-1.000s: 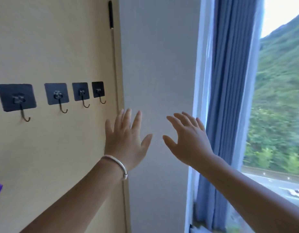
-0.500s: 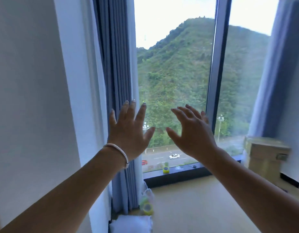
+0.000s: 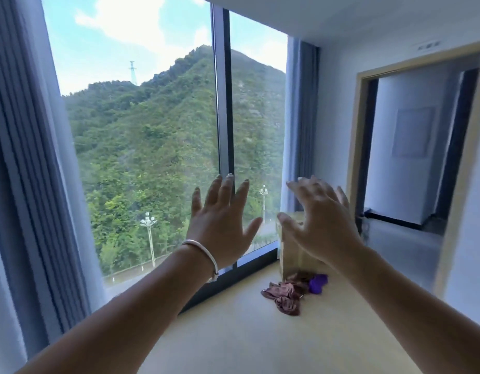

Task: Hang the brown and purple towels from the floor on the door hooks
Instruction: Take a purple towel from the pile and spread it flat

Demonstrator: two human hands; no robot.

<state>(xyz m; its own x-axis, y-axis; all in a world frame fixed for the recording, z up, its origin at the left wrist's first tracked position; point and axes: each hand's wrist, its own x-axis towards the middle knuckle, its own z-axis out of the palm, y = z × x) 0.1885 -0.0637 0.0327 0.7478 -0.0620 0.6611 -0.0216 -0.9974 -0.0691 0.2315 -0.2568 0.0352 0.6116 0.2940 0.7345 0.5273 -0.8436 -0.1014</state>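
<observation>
While raised before the window [image 3: 152,130], left hand [image 3: 220,230] and right hand [image 3: 319,228] spread wide, fingers straight, each grip released and carrying nothing. Down on the floor [image 3: 233,341], brown towel [image 3: 284,292] crumpled beside purple towel [image 3: 318,283], touching it, both just in front of a wooden box [image 3: 295,255].

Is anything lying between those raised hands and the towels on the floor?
Nothing visible does. The crumpled brown towel and purple towel lie on bare floor before a wooden box, below the open left hand and right hand.
</observation>
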